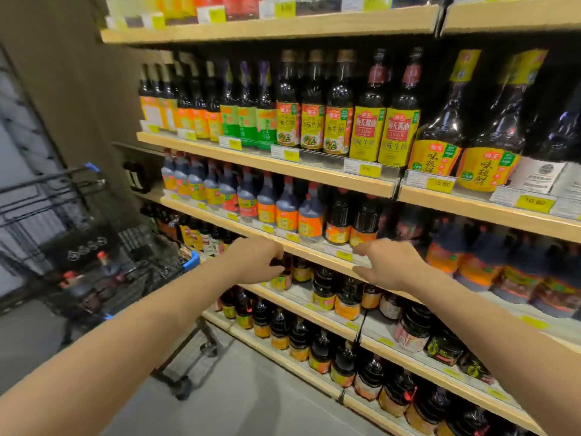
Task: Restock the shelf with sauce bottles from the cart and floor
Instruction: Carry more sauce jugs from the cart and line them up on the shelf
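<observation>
A wooden store shelf (314,247) fills the right side, its tiers packed with dark sauce bottles. My left hand (254,261) is closed around the top of a small dark sauce bottle (283,276) with an orange-yellow label, standing on the tier just under that board. My right hand (385,262) hovers in front of the same board, fingers spread and holding nothing. At left stands a dark wire cart (103,247) with red-capped sauce bottles (105,262) inside it.
A gap shows on the white tier (301,294) to the right of the held bottle, before the round jars (323,289). Yellow price tags line the shelf edges. Grey floor (235,388) lies between the cart's wheels and the bottom tier.
</observation>
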Tool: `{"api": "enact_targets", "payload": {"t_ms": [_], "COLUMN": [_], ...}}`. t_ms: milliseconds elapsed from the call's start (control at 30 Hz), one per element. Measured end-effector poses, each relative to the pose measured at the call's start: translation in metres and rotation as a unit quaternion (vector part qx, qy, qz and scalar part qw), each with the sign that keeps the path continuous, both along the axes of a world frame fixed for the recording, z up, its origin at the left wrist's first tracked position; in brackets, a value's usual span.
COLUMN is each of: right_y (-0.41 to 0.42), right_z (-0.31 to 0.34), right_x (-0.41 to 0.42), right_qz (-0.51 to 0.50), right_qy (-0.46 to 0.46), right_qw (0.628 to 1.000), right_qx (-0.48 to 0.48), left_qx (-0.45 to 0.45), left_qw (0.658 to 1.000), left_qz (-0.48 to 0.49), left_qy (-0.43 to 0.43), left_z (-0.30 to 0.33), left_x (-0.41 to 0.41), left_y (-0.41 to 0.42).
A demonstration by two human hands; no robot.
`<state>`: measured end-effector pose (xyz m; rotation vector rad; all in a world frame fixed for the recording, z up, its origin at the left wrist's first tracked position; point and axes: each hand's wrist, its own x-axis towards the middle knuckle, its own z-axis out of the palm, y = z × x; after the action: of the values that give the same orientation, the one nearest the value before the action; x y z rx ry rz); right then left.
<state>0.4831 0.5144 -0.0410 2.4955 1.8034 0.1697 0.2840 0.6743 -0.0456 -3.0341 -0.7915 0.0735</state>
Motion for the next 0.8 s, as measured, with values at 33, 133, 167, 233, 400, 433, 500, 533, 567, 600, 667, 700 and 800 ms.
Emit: {"api": "enact_targets", "payload": {"t_ms": [33,133,167,233,400,433,500,533,567,600,667,700,800], "right_y": [0.013,0.056,0.07,0.101,0.183,0.2,0.235,0.251,0.267,0.282,0.309,0.322,0.358], "right_z": [0.0,-0.001,-0.001,0.0,0.007,0.009,0.013,0.015,0.017,0.02,0.021,0.021,0.017], "right_x": [-0.013,-0.052,-0.065,-0.092,-0.16,-0.173,-0.197,-0.208,-0.218,-0.228,-0.246,-0.254,-0.271], "right_qz": [0.023,0.081,0.097,0.133,0.218,0.231,0.258,0.269,0.281,0.293,0.317,0.325,0.34], "right_qy": [-0.003,-0.005,-0.001,0.005,-0.001,-0.003,-0.002,-0.001,0.001,0.004,0.009,0.012,0.031], "right_qw": [1.0,0.997,0.995,0.991,0.976,0.973,0.966,0.963,0.96,0.956,0.948,0.945,0.939], "right_qx": [0.0,-0.001,-0.002,-0.002,0.004,0.004,0.009,0.013,0.018,0.023,0.033,0.036,0.037], "left_qx": [-0.001,-0.001,0.001,0.008,0.028,0.031,0.042,0.044,0.043,0.04,0.036,0.036,0.045], "left_qw": [1.0,0.997,0.995,0.99,0.978,0.976,0.973,0.971,0.969,0.967,0.964,0.963,0.959], "left_qz": [0.02,0.073,0.093,0.137,0.206,0.213,0.228,0.236,0.243,0.251,0.263,0.269,0.279], "left_qy": [0.003,0.017,0.02,0.02,0.013,0.013,0.01,0.006,0.003,0.0,-0.003,-0.006,-0.02], "left_z": [0.002,0.006,0.008,0.009,0.012,0.014,0.018,0.02,0.022,0.022,0.023,0.023,0.017], "left_x": [-0.019,-0.072,-0.089,-0.123,-0.199,-0.213,-0.239,-0.253,-0.265,-0.278,-0.3,-0.311,-0.336], "left_y": [0.005,0.023,0.028,0.043,0.088,0.097,0.119,0.13,0.142,0.154,0.175,0.185,0.212]}}
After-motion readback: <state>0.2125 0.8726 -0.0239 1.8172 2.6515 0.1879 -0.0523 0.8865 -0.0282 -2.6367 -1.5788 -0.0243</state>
